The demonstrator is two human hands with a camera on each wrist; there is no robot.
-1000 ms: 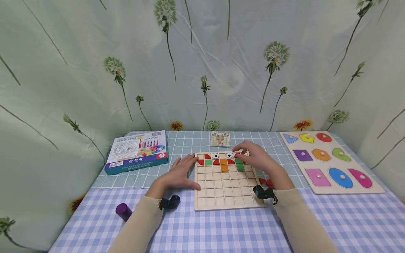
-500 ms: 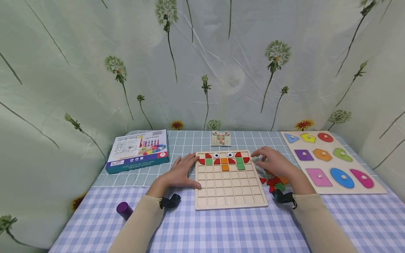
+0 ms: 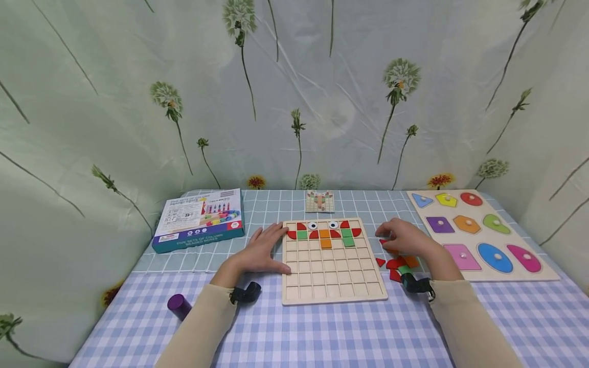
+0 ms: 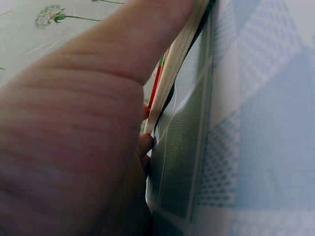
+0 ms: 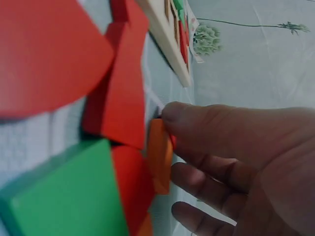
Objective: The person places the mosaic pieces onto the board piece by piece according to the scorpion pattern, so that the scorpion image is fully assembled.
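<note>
A wooden grid board (image 3: 336, 281) lies on the table, with red, green, orange and eye-marked tiles along its top rows. My left hand (image 3: 261, 254) rests at the board's left edge, thumb and fingers spread. The thumb (image 4: 113, 54) fills much of the left wrist view. Right of the board, my right hand (image 3: 407, 237) is down at a pile of loose pieces. Its thumb and index finger pinch a small red piece (image 5: 173, 141), mostly hidden, beside an orange piece (image 5: 160, 155). A green piece (image 5: 69, 196) and red pieces (image 5: 123, 93) lie nearer the wrist.
A small pattern card (image 3: 319, 202) lies behind the board. To the left are a boxed toy set (image 3: 200, 220) and a purple cylinder (image 3: 179, 306). A shape puzzle board (image 3: 501, 273) stands to the right, close to my right hand.
My right hand has moved from the board's upper right, off to the right, and down to the loose pieces. A red quarter tile now shows at the board's right. My left hand stays put.
</note>
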